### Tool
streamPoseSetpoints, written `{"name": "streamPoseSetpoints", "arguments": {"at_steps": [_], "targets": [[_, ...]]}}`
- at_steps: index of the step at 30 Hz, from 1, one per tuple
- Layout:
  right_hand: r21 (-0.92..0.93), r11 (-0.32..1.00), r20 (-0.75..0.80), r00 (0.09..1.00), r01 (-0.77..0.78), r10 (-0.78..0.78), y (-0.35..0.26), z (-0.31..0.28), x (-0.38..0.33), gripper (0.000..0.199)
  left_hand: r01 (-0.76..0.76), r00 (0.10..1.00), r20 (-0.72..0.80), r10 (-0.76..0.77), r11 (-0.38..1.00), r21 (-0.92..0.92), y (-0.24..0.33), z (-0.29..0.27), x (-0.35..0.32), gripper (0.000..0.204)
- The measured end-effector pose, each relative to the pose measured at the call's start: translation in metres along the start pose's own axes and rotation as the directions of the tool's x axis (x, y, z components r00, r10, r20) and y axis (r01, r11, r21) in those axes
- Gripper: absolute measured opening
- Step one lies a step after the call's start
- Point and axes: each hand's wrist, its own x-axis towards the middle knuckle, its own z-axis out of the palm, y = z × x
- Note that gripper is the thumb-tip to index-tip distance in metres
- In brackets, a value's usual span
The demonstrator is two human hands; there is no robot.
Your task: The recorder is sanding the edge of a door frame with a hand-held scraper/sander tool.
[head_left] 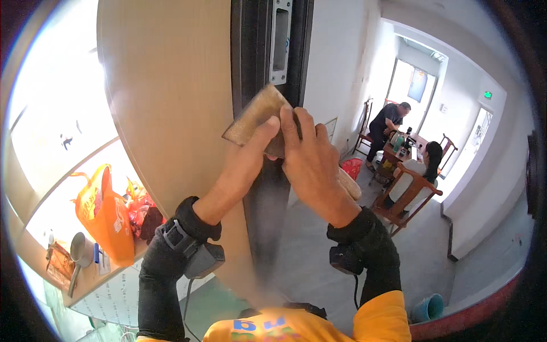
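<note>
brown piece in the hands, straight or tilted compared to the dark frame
Tilted: in this view the brown piece slants across the dark frame, its edges out of line with the frame's sides.

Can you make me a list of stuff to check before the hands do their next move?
1. Left hand on the flat tan piece: ok, its thumb lies across the face.
2. Right hand on it too: ok, fingertips are at its right edge. How it grips behind: cannot tell.
3. Piece resting against the dark frame: cannot tell, it overlaps the frame in this one view.
4. Metal slot plate in view: ok, it shows just above the piece.
5. Orange bag apart from the hands: ok, it stands to the left.
6. Two people out of the way: ok, they're across the room.
</note>
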Motion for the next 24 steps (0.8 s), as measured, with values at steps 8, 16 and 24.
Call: {"name": "streamPoseSetpoints", "arguments": {"at_steps": [8,16,24], "targets": [[0.011,0.999,0.015,0.999,-0.045,0.045,0.001,0.001,0.003,0.049,-0.065,0.996,0.061,0.058,0.991,0.12,0.009,-0.001,0.008,0.033],[-0.082,0.997,0.048,0.999,-0.008,0.012,0.0,-0.004,0.007,0.049,-0.032,0.999,0.042,0.025,0.984,0.175,0.003,-0.008,0.009,0.026],[-0.15,0.989,0.027,1.0,-0.009,0.013,-0.002,-0.004,0.01,0.056,-0.185,0.982,0.04,0.185,0.983,-0.021,-0.017,-0.012,0.018,0.023]]}}
